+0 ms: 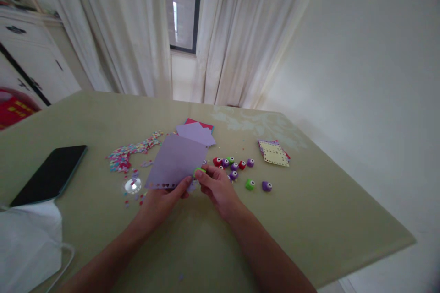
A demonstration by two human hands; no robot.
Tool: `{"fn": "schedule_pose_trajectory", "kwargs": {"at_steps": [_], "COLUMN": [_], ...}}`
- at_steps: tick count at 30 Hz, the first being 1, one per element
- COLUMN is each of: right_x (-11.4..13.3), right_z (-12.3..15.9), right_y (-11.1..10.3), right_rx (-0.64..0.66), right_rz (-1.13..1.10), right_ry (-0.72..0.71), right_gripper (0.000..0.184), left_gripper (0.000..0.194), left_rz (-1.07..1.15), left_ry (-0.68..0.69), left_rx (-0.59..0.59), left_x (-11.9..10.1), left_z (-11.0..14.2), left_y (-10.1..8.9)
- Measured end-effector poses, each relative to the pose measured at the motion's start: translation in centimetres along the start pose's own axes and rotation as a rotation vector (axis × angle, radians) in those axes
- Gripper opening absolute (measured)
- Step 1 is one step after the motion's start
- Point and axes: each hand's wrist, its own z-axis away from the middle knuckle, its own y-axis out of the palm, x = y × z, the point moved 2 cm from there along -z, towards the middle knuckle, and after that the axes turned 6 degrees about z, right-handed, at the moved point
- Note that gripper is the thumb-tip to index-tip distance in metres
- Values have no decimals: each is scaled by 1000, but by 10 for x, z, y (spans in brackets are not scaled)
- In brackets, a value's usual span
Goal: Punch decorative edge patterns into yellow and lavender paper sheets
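My left hand pinches a purple sheet of paper by its near edge, thumb on top. A row of small punched holes runs along that edge. My right hand grips a small green paper punch at the sheet's right corner; whether the paper sits in its slot I cannot tell. Just beyond my right hand lie several little punches in red, purple and green, among them a red punch. A green punch and a purple punch rest apart to the right.
Loose confetti is spread left of the sheet, near a shiny clear disc. Purple and red papers lie behind. A stack of punched cards is at right. A phone and white face mask occupy the left.
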Motion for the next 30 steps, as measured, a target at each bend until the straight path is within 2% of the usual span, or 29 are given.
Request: {"fn": "schedule_pose_trajectory", "kwargs": {"at_steps": [5, 7, 9, 11, 14, 17, 19, 21, 23, 25, 28, 30], "right_x": [7, 9, 10, 10, 7, 0, -6, -9, -10, -7, -3, -3], "right_z": [-5, -8, -10, -10, -5, 2, 6, 7, 4, -1, -11, -15], "right_y": [-10, -17, -23, -26, -22, -11, -5, -2, -2, -5, -7, -7], "right_rx": [-161, -234, -257, -222, -86, 69, 118, 130, 97, 5, -156, -189], "right_rz": [-60, -3, 159, 408, 751, 927, 1003, 1053, 1056, 1089, 1308, 1488], "right_ry": [-115, -169, -211, -246, -277, -284, -300, -310, -328, -395, -531, -561], "right_gripper": [50, 44, 36, 29, 18, 11, 9, 15, 23, 28, 36, 40], "left_gripper": [39, 39, 39, 40, 42, 46, 50, 50, 48, 46, 52, 57], "left_rz": [32, 37, 44, 47, 55, 27, -13, -28, -1, 24, -13, -38], "left_ry": [0, -5, -12, -24, -24, 2, 22, 35, 35, 24, -1, -29], "left_rx": [-46, -62, -71, -77, -97, -114, -133, -142, -138, -131, -92, -67], "left_x": [-4, -5, -7, -11, -16, -18, -16, -14, -11, -7, -2, 2], "left_z": [1, 2, 3, 5, 8, 9, 8, 7, 5, 5, 4, 5], "left_y": [-5, -6, -7, -7, -8, -11, -13, -14, -15, -14, -13, -13]}}
